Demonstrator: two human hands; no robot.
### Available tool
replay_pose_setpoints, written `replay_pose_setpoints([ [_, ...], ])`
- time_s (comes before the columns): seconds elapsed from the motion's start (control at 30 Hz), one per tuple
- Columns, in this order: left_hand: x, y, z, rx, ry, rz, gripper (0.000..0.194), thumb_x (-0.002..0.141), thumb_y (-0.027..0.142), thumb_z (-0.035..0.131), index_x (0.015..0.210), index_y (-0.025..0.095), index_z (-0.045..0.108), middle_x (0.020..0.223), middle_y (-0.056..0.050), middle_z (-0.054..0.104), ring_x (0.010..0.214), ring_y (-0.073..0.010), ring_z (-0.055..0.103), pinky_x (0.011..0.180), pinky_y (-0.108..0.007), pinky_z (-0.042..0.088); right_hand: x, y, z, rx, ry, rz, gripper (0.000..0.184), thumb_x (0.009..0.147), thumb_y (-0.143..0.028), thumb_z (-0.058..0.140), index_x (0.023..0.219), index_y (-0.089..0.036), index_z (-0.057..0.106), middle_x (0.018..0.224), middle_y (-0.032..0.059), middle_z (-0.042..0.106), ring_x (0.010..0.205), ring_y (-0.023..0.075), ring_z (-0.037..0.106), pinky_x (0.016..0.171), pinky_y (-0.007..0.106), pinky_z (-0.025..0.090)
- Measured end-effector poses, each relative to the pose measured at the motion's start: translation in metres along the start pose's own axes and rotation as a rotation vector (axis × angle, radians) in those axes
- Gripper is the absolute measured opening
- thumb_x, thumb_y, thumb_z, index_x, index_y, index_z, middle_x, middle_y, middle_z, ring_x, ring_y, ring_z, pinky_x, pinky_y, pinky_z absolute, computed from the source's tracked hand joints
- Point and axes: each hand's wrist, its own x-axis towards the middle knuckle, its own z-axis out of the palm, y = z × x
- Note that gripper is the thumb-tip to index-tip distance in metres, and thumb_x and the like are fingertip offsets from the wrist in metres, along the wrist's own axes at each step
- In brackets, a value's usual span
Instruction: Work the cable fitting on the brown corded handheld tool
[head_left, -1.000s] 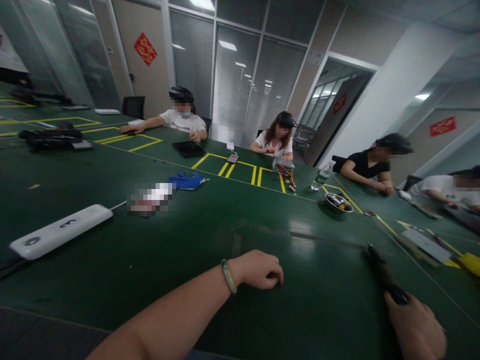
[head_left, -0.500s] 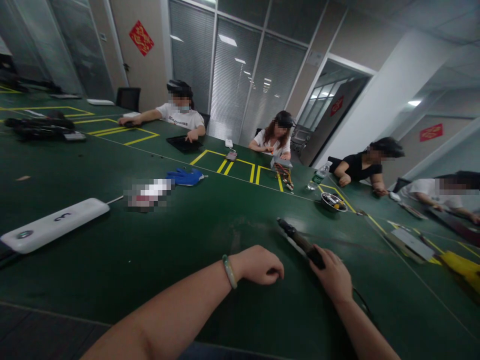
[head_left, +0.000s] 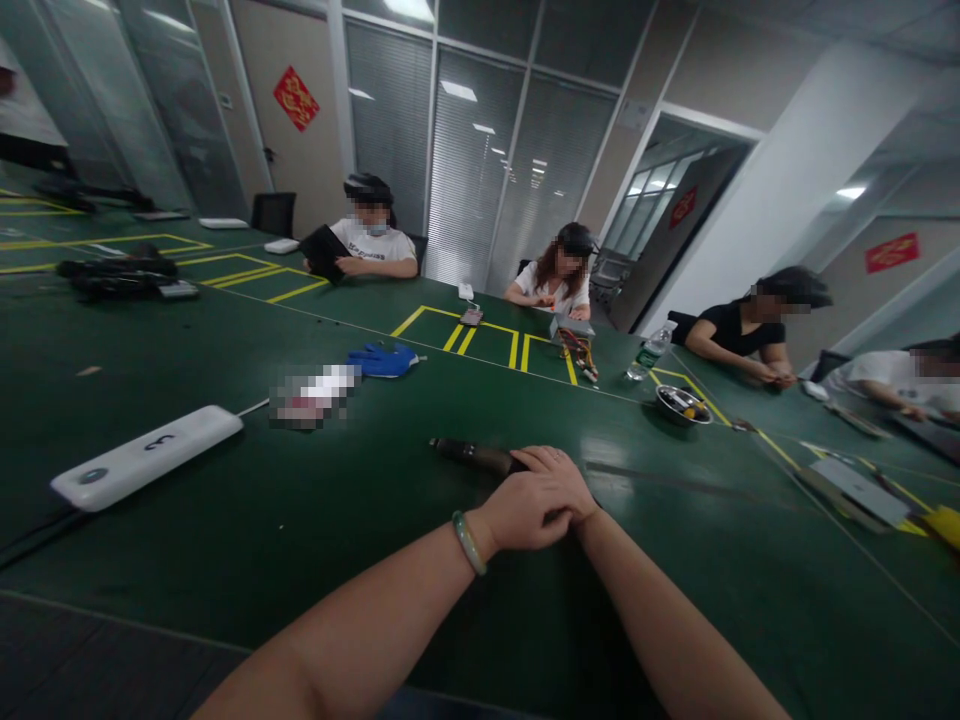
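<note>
Bearings are taken from the hands, with 12 straight ahead.

The left hand (head_left: 517, 512), with a pale green bangle (head_left: 469, 543) at the wrist, rests on the dark green desk (head_left: 360, 590), its fingers curled out of clear sight. The right hand (head_left: 559, 480) lies across it, fingers extended and overlapping. How far either hand is closed cannot be told, nor whether either grips anything.

A dark cylindrical tool (head_left: 472, 455) lies at 10 o'clock, on the desk, with its near end touching or passing under the right hand's fingers.

At 9 o'clock, well apart, is a white power strip (head_left: 146, 458) with a cable. At 11 o'clock are a blurred patch (head_left: 311, 396) and, just beside it, a blue glove (head_left: 384, 360). At 1 o'clock, farther out, are a bundle of coloured wires (head_left: 576, 352) by a grey box (head_left: 570, 327), then a water bottle (head_left: 649, 352). A steel bowl (head_left: 682, 405) with small items inside sits at 2 o'clock. A grey panel (head_left: 855, 492) lies at 3 o'clock.

Yellow tape lines (head_left: 480, 325) mark the desk. Along the far side sit co-workers: one in white holding a dark tablet (head_left: 322, 250) at 11 o'clock, one in white at 12 o'clock (head_left: 547, 295), and one in black with clasped hands (head_left: 731, 330) at 2 o'clock.
</note>
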Motion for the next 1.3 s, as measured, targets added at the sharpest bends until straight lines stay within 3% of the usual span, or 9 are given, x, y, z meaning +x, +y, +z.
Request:
replay_pose_setpoints([
  [0.17,0.004,-0.003,-0.006,0.165,0.166,-0.203,0.032,0.089,0.022,0.052,0.120,0.021,0.059,0.121,-0.007,0.063,0.115,-0.0213,0.056,0.104,-0.039,0.041,-0.017,-0.013,0.005,-0.010,0.113,0.100,0.055,0.091,-0.027,0.051,0.144,-0.016,0.041,0.140,0.0132,0.048,0.128,0.0272,0.041,0.109,0.045,0.031],
  [0.3,0.001,-0.019,-0.005,0.314,0.181,-0.360,0.037,0.098,0.034,0.042,0.131,0.019,0.051,0.128,-0.009,0.059,0.120,-0.0228,0.052,0.104,-0.041,0.039,-0.051,-0.026,-0.004,-0.015,0.132,0.350,0.064,0.092,-0.035,0.052,0.148,-0.014,0.031,0.145,0.0148,0.041,0.130,0.0280,0.040,0.107,0.043,0.035],
  [0.4,-0.002,-0.029,0.000,0.394,0.073,-0.412,0.039,0.100,0.041,0.037,0.124,0.017,0.057,0.116,-0.011,0.065,0.110,-0.0245,0.058,0.097,-0.043,0.040,-0.095,-0.030,-0.023,-0.035,0.060,0.570,0.067,0.091,-0.043,0.053,0.148,-0.015,0.032,0.141,0.0145,0.044,0.126,0.0299,0.045,0.105,0.043,0.037],
  [0.5,-0.003,-0.032,0.004,0.421,0.008,-0.406,0.045,0.100,0.050,0.033,0.118,0.020,0.061,0.108,-0.009,0.067,0.102,-0.0252,0.059,0.093,-0.043,0.040,-0.142,-0.027,-0.047,0.007,-0.091,0.762,0.055,0.090,-0.047,0.054,0.135,-0.016,0.049,0.121,0.0141,0.058,0.106,0.0287,0.059,0.092,0.040,0.044],
  [0.63,-0.003,-0.030,0.003,0.433,-0.052,-0.405,0.057,0.091,0.064,0.042,0.126,0.021,0.057,0.113,-0.010,0.065,0.105,-0.0279,0.057,0.093,-0.043,0.037,-0.173,-0.024,-0.068,0.215,-0.260,0.842,0.029,0.093,-0.042,0.051,0.112,-0.021,0.059,0.085,0.0041,0.066,0.077,0.0200,0.063,0.065,0.028,0.041],
  [0.73,-0.002,-0.030,0.000,0.454,-0.106,-0.413,0.053,0.087,0.061,0.052,0.126,0.025,0.057,0.115,-0.009,0.064,0.106,-0.0285,0.056,0.092,-0.042,0.036,-0.167,-0.029,-0.064,0.232,-0.198,0.834,0.018,0.096,-0.035,0.049,0.097,-0.021,0.059,0.081,0.0022,0.066,0.076,0.0177,0.062,0.064,0.026,0.037],
  [0.93,-0.002,-0.034,-0.006,0.467,-0.169,-0.434,0.051,0.080,0.059,0.062,0.120,0.028,0.059,0.111,-0.008,0.063,0.103,-0.0286,0.055,0.090,-0.041,0.036,-0.128,-0.048,-0.043,0.163,-0.104,0.775,0.018,0.096,-0.037,0.052,0.088,-0.020,0.053,0.081,0.0024,0.066,0.073,0.0173,0.062,0.063,0.026,0.036],
  [1.13,-0.010,-0.040,-0.010,0.471,-0.153,-0.408,0.042,0.085,0.054,0.057,0.114,0.023,0.061,0.108,-0.008,0.064,0.103,-0.0282,0.057,0.089,-0.042,0.040,-0.103,-0.042,-0.046,0.083,-0.113,0.816,0.030,0.085,-0.043,0.066,0.098,-0.020,0.054,0.085,0.0056,0.067,0.076,0.0215,0.064,0.064,0.028,0.041],
  [1.3,-0.007,-0.032,-0.004,0.413,-0.098,-0.347,0.040,0.089,0.039,0.055,0.126,0.023,0.055,0.119,-0.007,0.062,0.109,-0.0244,0.057,0.094,-0.040,0.042,-0.089,-0.024,-0.059,0.103,-0.258,0.749,0.017,0.080,-0.036,0.067,0.081,-0.020,0.062,0.079,0.0050,0.067,0.074,0.0213,0.064,0.062,0.028,0.042],
])
